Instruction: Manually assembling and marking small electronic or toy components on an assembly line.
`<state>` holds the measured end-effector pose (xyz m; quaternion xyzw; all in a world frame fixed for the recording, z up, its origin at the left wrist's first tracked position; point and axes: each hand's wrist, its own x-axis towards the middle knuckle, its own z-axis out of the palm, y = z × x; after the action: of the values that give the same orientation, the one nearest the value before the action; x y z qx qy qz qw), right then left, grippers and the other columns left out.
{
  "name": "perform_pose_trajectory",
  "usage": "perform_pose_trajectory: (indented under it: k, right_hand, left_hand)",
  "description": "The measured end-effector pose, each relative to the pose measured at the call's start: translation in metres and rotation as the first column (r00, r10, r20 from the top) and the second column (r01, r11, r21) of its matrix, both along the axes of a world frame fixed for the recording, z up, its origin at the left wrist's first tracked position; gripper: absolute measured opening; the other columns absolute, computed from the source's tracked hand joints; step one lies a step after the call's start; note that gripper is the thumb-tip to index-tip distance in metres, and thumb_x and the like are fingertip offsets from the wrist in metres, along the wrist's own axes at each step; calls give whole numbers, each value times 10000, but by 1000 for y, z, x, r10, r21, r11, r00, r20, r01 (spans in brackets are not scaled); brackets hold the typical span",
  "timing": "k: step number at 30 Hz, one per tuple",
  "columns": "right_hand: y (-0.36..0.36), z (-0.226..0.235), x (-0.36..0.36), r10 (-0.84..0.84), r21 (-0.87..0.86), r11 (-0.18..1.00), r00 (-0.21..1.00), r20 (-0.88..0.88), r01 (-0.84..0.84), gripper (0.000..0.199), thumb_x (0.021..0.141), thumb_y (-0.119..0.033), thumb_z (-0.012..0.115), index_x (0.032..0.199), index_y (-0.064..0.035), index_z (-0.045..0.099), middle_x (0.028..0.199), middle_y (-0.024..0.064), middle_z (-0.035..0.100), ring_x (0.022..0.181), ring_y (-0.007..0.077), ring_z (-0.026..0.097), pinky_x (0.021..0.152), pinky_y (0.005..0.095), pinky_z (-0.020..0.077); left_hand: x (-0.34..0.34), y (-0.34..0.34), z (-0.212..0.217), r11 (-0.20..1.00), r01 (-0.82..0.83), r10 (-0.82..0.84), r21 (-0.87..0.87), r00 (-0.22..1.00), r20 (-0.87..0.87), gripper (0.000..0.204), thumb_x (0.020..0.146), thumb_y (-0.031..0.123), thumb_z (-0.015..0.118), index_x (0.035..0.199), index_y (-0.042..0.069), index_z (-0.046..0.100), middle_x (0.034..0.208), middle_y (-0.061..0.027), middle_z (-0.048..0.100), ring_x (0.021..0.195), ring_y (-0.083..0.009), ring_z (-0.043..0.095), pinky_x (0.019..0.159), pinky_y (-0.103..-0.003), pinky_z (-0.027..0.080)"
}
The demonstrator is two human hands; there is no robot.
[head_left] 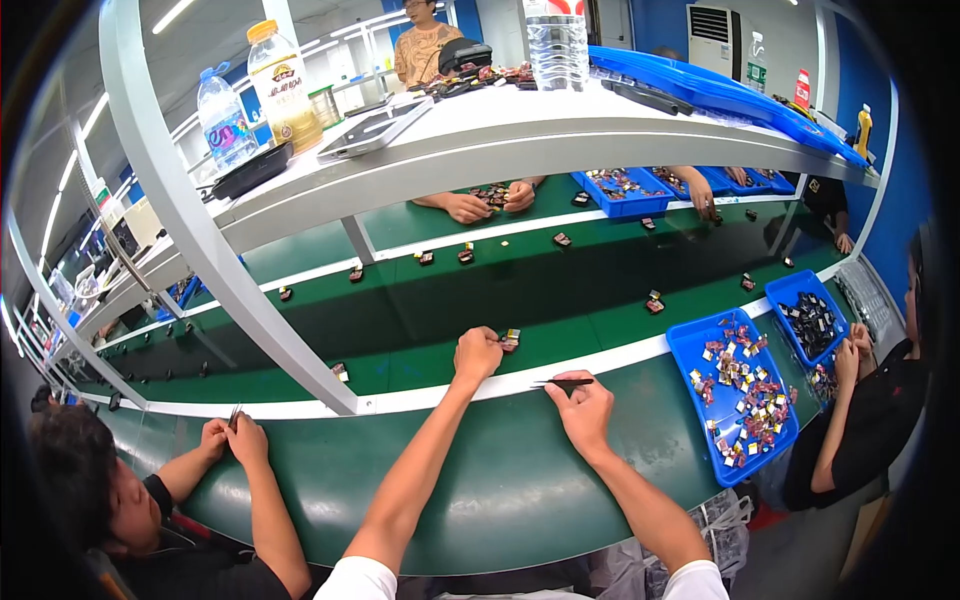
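Observation:
My left hand [478,353] reaches over the white rail to the green conveyor belt. Its fingers are closed at a small dark reddish part with a white-and-yellow tab [511,340]; the fingertips are partly hidden. In my right hand [584,410] is a pair of dark tweezers [566,382], their tips pointing left, just above the near edge of the rail. To the right of that hand, a blue tray [683,352] holds many similar small parts. More such parts lie spaced out along the belt, one of them [655,302] beyond the tray.
A white shelf [420,135] with bottles and a phone [375,130] spans above the belt; its post [270,330] stands left of my left arm. Co-workers sit at left and right, and others' hands [467,207] work across the belt. A second blue tray [772,290] holds black parts.

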<state>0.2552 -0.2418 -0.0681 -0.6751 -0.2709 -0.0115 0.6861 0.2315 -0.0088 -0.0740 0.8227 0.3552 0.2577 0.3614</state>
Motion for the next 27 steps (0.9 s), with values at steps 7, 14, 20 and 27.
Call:
perform_pose_trajectory:
  k: [7, 14, 20, 27]
  right_hand:
    - [-4, -4, 6, 5, -7, 1000, 1000, 17, -5, 158, 800, -54, 825, 914, -17, 722, 615, -34, 566, 494, 27, 350, 469, 234, 298]
    - [-7, -1, 6, -5, -43, 999, 998, 58, 8, 153, 794, -58, 829, 906, -15, 734, 548, -40, 482, 471, 37, 328, 463, 248, 281]
    - [-2, -4, -2, -19, -4, 1000, 994, 106, 19, 143, 795, -60, 831, 909, -13, 758, 530, -46, 451, 466, 34, 314, 456, 249, 266]
    - [-7, -2, 4, 41, 13, 999, 999, 22, -41, 144, 820, -7, 799, 939, 6, 717, 597, -47, 514, 490, 10, 335, 460, 226, 258]
  left_hand:
    - [1, -8, 11, 985, 77, -53, -156, 987, 152, 135, 882, 42, 656, 897, -91, 664, 822, -161, 744, 603, -215, 727, 490, -329, 585]
    - [2, -7, 10, 996, -12, 16, -92, 999, 49, 252, 878, 141, 771, 775, -45, 637, 714, -140, 723, 548, -172, 685, 463, -306, 563]
    - [-12, 2, 6, 995, -100, 101, 11, 993, -55, 253, 882, 185, 775, 815, -18, 641, 696, -101, 713, 477, -178, 657, 427, -296, 503]
    - [-64, -47, 30, 967, 19, 21, -255, 988, 153, 193, 935, 135, 698, 910, -52, 657, 724, -104, 713, 496, -131, 625, 396, -267, 445]
